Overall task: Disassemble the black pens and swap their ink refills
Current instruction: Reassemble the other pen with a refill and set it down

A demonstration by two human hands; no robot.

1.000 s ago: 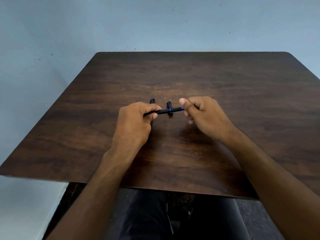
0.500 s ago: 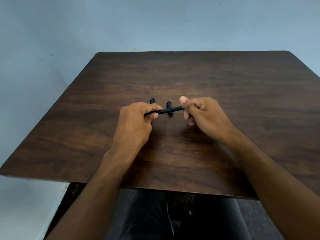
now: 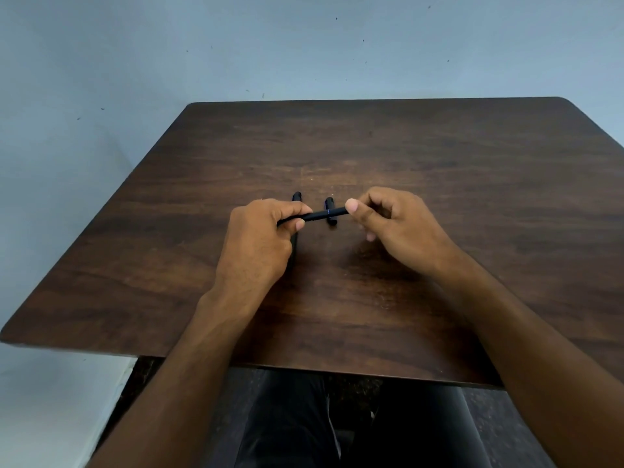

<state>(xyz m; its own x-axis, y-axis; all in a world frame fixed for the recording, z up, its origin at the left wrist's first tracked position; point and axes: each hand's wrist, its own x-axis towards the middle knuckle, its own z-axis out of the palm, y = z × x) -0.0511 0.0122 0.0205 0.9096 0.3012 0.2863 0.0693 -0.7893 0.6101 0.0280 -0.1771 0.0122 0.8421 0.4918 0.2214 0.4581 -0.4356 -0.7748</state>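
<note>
Left hand (image 3: 256, 241) curled round 1 end of black pen (image 3: 320, 216), held level above counter (image 3: 439, 184). Right hand (image 3: 398, 228) pinches pen's other end between thumb and fingers. Thin blue ring seen near pen's right part. Second black pen (image 3: 296, 197) lies on counter, mostly hidden behind left hand. Short black piece (image 3: 331, 202) lies on counter under held pen.
</note>
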